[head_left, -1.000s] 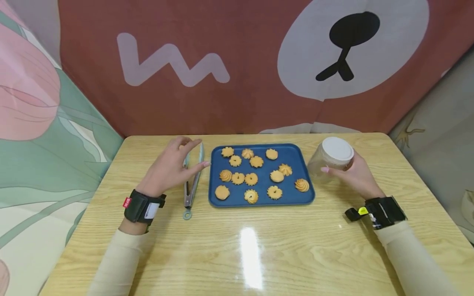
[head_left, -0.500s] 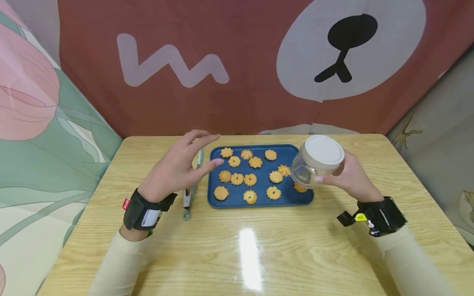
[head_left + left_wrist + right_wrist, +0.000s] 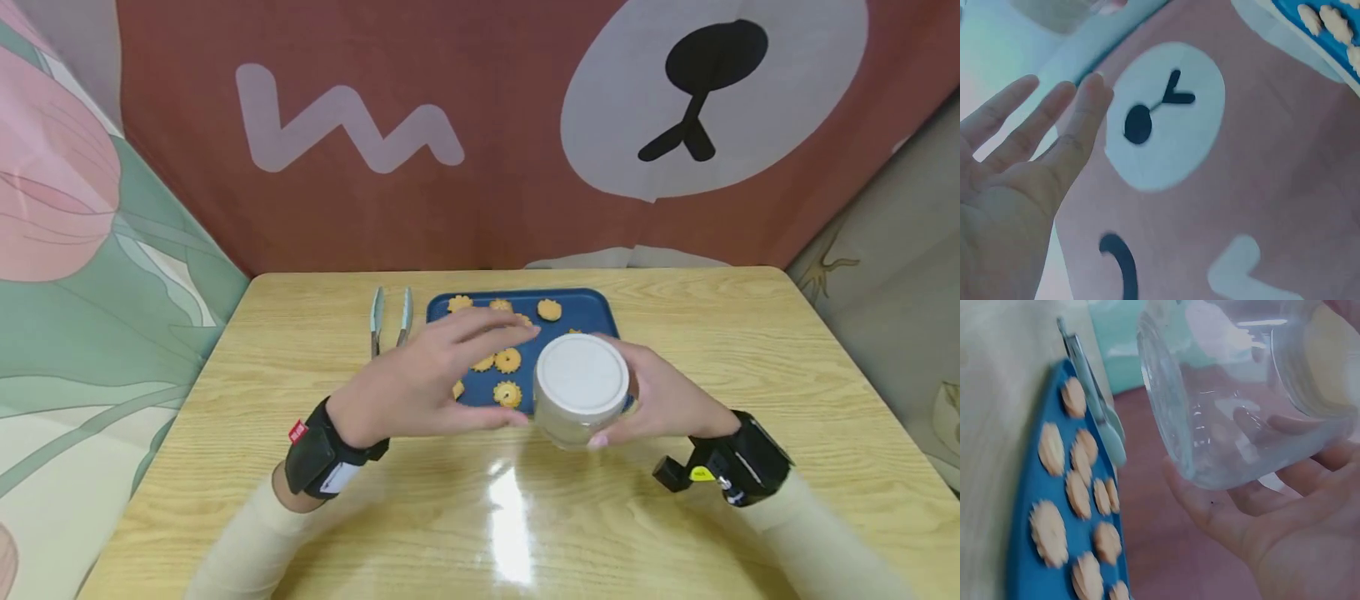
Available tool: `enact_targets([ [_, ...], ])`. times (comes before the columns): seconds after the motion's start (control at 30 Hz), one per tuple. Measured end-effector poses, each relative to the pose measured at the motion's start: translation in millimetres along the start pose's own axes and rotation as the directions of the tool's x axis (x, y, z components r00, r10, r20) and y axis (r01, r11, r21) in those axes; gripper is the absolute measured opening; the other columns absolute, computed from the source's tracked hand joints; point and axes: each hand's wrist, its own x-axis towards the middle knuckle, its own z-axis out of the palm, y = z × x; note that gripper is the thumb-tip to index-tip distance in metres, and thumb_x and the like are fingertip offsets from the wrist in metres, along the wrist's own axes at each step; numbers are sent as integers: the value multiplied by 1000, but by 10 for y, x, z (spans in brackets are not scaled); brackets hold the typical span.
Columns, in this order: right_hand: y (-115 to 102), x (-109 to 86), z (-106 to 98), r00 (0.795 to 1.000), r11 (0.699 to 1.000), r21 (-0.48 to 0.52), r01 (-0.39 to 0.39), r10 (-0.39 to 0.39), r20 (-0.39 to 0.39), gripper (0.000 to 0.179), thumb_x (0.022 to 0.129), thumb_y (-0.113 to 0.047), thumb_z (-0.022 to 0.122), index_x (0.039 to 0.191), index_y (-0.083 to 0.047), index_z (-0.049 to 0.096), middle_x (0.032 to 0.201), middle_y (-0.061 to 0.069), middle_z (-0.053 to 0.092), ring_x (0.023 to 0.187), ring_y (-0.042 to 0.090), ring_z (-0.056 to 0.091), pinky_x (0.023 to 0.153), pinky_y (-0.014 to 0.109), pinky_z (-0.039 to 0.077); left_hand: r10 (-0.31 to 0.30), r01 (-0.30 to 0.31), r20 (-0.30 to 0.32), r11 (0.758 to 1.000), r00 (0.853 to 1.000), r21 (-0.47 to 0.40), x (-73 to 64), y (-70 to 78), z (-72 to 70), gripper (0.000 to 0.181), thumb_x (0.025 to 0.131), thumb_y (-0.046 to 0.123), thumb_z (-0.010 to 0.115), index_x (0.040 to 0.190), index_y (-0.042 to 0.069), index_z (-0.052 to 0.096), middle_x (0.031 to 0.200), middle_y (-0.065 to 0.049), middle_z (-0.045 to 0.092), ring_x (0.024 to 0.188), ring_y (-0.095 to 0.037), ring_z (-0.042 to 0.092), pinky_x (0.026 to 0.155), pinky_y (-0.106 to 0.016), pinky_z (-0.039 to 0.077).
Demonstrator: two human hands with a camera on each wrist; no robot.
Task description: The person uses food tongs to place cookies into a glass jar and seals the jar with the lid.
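My right hand [image 3: 652,392] grips a clear jar [image 3: 1229,406] with a white lid [image 3: 582,374], holding it over the front right part of the blue tray [image 3: 592,300]. In the right wrist view the jar looks empty, and my fingers and thumb wrap its side. My left hand [image 3: 442,375] is spread above the tray's left half, its fingertips pointing at the jar and apart from it. In the left wrist view its fingers [image 3: 1079,131] are stretched and hold nothing. Several cookies [image 3: 507,360] lie on the tray, some hidden under my hands and the jar.
Metal tongs with pale blue tips [image 3: 377,310] lie left of the tray, their handle end hidden by my left hand. All of this is on a wooden table [image 3: 420,533]. A printed cloth with a bear face [image 3: 480,208] hangs behind the table.
My right hand has lifted the jar from the tray's right side and brought it left and nearer to me. My left hand has moved right, from over the tongs toward the jar.
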Motion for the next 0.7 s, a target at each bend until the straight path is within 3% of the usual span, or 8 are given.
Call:
enact_targets([
  [0.13,-125,37,169,996,1000,13,15,-16,89,92,60,-6,88,138,-13,40,125,8,55,108,28,54,86,45,49,63,-61,65,998,996,-19,45,98,196,74,72,50,75,126,5,54,123,-13,54,116,-19,45,92,-33,45],
  [0.27,-174,33,306,989,999,-1,45,-44,142,88,63,-16,88,137,-14,40,123,6,55,105,25,56,85,46,50,108,-98,102,991,989,-94,62,168,368,66,76,47,74,125,8,54,125,-12,52,117,-17,44,89,-26,45],
  [0.5,-200,17,400,980,991,12,132,-132,149,83,64,-23,86,134,-10,42,116,8,57,97,24,60,76,43,55,172,-161,36,964,984,-212,67,202,532,59,74,42,78,119,7,62,125,-14,54,122,-19,41,98,-29,39],
  [0.7,-188,45,411,982,989,-22,148,-144,123,75,63,-22,86,128,-14,48,112,4,58,92,21,60,71,40,56,126,-125,-14,963,992,-240,44,226,602,50,75,32,78,118,8,65,126,-13,55,121,-20,42,96,-30,41],
])
